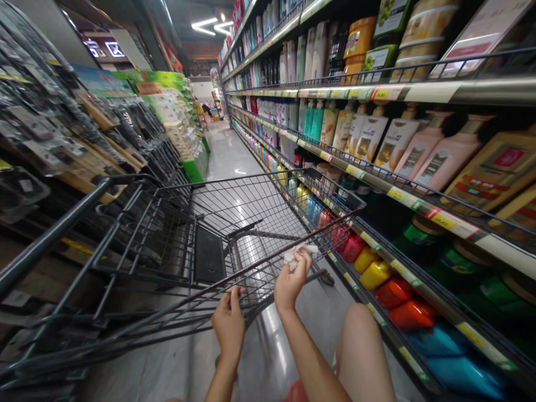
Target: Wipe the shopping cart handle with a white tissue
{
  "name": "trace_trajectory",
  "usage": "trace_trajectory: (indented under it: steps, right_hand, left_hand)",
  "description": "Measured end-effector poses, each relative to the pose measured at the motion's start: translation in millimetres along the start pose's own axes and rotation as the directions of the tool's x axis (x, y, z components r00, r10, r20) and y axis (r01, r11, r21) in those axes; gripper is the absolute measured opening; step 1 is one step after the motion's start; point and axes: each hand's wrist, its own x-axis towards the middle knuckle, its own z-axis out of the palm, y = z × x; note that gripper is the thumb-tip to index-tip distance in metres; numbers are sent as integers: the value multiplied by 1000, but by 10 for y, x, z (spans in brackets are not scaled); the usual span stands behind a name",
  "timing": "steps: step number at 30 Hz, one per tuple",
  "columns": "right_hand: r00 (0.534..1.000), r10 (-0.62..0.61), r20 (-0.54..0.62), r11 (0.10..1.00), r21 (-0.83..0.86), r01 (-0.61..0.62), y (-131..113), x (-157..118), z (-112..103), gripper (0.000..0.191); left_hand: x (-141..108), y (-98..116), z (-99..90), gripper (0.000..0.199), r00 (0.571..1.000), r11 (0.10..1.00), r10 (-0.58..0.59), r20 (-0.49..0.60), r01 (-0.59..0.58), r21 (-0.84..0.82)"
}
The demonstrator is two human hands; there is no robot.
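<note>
A black wire shopping cart stands lengthwise in front of me, its basket holding nothing that I can see. At the upper wires of its near side, the fingers of my left hand are curled and closed on the cart. Farther along the same side, my right hand grips a crumpled white tissue. The tissue lies against the cart's top rim, and my fingers cover part of it.
Shelves of pump bottles and jars rise close on the right. Coloured bottles fill the low shelf. Packaged goods hang on the left. The cart's handle is at left, and the aisle floor runs ahead. My bare knee is near the lower shelf.
</note>
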Motion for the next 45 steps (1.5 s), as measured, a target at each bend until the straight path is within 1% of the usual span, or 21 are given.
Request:
trace_trajectory:
  steps: [4,7,10,11,13,16,17,18,20,22,23,25,28,31,34,38,40,42,45]
  right_hand:
    - [994,-27,108,999,25,24,-46,-230,0,38]
    - [977,-97,188,995,25,94,25,-318,-40,41]
    - [955,-164,248,986,20,164,215,-311,-109,42]
    - [948,-167,271,985,8,172,303,-301,-138,42]
    - [944,-137,300,988,-26,152,505,-290,-209,42]
    - [941,-45,335,997,-41,62,821,-306,-333,41]
    - [936,-1,351,1000,-29,12,916,-311,-374,39]
    - [934,69,352,998,-11,-69,1002,-310,-413,36]
    - [922,263,283,958,38,-285,1142,-281,-471,24]
    - [882,440,168,882,100,-460,1236,-212,-488,15]
    - [860,496,122,851,129,-510,1265,-168,-477,15]
    - [829,552,94,810,178,-559,1284,-75,-415,19]
    - [774,621,121,730,270,-628,1220,18,-277,26]
    - [732,661,162,657,346,-670,1053,36,-184,29]
    - [709,677,200,603,401,-689,783,44,-155,30]
    - [655,711,258,504,463,-729,300,131,-109,32]
    - [647,717,260,489,474,-732,77,181,-90,31]
    - [643,716,273,480,475,-737,-84,204,-100,29]
    - [657,674,338,494,455,-741,-191,165,-159,28]
  left_hand:
    - [-2,14,-5,45,1000,1000,-6,-6,6,3]
    - [-6,11,-9,46,1000,1000,-5,-3,5,-1]
    - [-8,-2,-10,45,1000,1000,9,3,-9,-14]
    - [-8,-6,-10,44,1000,1000,14,7,-14,-21]
    - [-6,-15,-12,44,1000,999,19,15,-18,-32]
    - [-4,-25,-21,44,1000,999,20,20,-19,-33]
    - [-4,-29,-26,45,1000,999,21,22,-21,-34]
    - [-3,-34,-30,45,999,999,24,26,-23,-35]
    - [-3,-45,-36,46,999,999,30,34,-28,-39]
    - [-3,-60,-37,45,998,998,40,39,-39,-42]
    - [-3,-67,-36,45,998,998,49,39,-47,-44]
    - [-2,-78,-33,45,997,997,64,37,-63,-46]
    - [2,-80,-32,45,996,997,74,41,-72,-42]
    - [9,-69,-35,45,996,997,73,45,-71,-42]
    - [14,-58,-37,46,997,998,56,44,-54,-33]
    - [16,-43,-45,46,998,998,48,48,-46,-51]
    - [16,-37,-50,45,997,997,46,57,-42,-65]
    - [16,-36,-52,44,998,997,29,61,-24,-71]
    - [11,-49,-45,42,998,997,5,63,0,-83]
